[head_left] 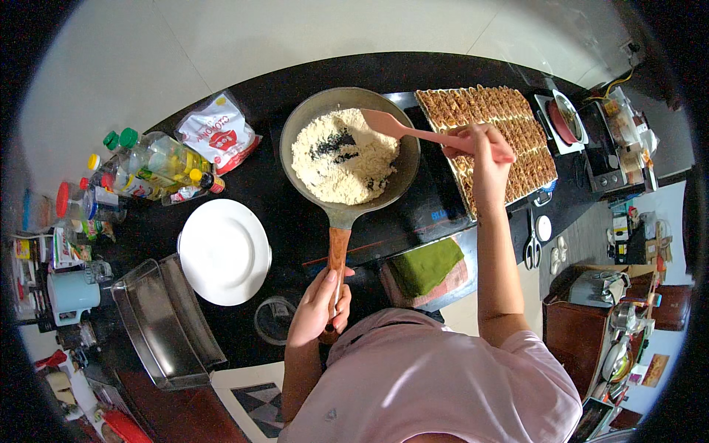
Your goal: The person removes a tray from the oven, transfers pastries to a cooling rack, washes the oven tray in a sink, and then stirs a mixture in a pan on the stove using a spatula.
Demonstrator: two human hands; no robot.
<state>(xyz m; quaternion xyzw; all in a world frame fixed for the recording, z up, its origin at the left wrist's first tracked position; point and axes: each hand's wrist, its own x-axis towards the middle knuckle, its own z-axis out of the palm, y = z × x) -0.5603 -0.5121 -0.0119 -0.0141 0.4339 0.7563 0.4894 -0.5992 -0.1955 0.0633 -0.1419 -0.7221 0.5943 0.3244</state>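
Observation:
A deep frying pan (408,166) stands on the black cooktop, its wooden handle pointing toward me. My left hand (319,308) is wrapped round the end of that handle. In the pan lies a pale, crumbly flour-like heap (343,173), with the dark pan bottom showing through in patches. My right hand (484,148) grips the handle of a pink spatula (384,124). The spatula's blade is over the right side of the heap, at the pan's upper right; whether it touches the heap I cannot tell.
Right of the pan lies a board of browned, crumbly pieces in rows (509,122). A white plate (225,252), a metal loaf-like tray (166,332), several bottles (162,159) and a white-and-red bag (218,133) stand left. A folded green cloth (427,267) and scissors (532,247) lie right of my body.

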